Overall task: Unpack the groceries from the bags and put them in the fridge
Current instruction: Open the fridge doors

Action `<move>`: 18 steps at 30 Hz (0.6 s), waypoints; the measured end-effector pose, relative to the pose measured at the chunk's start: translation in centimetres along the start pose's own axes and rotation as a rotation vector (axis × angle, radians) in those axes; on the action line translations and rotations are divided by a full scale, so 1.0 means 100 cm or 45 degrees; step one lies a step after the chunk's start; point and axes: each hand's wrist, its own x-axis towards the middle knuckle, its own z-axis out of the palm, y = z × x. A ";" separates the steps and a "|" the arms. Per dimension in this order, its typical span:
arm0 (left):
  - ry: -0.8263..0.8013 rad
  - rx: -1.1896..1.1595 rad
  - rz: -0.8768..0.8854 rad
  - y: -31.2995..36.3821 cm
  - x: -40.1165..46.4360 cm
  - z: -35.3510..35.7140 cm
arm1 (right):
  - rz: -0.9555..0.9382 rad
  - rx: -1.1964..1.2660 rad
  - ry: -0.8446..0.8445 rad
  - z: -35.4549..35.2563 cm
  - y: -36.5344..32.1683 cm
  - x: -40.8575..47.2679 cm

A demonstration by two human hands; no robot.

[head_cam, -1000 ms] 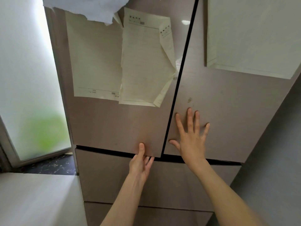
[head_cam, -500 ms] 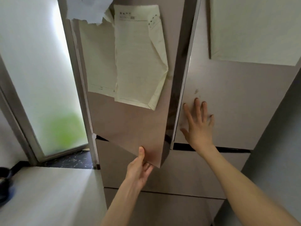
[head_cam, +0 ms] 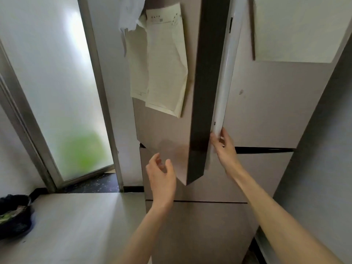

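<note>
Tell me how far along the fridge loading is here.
Early. Done: the upper left fridge door is swung partly open. In hand: the right hand curls its fingers round the inner edge of the right door; the left hand is free. Left: no groceries or bags in view, nothing loaded yet.

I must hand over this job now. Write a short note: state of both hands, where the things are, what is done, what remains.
Left hand: free, fingers loosely curled, just off the swung-out brown upper-left fridge door.
Right hand: fingers on the white inner edge strip at the gap beside the shut brown upper-right fridge door.
Done: left door partly open.
Left: open fully, fetch groceries, load. No grocery bags in view; a black bag lies on the floor, lower left.
</note>
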 end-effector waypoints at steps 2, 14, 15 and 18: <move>0.096 0.187 0.579 0.018 -0.005 -0.020 | 0.002 -0.040 0.064 0.013 -0.007 -0.021; 0.066 1.091 1.407 0.091 0.036 -0.102 | -0.365 -0.273 -0.001 0.075 -0.045 -0.099; 0.071 1.109 1.361 0.090 0.038 -0.109 | -0.393 -0.295 -0.052 0.079 -0.049 -0.103; 0.095 1.085 1.227 0.087 0.041 -0.128 | -0.604 -0.580 -0.064 0.093 -0.058 -0.112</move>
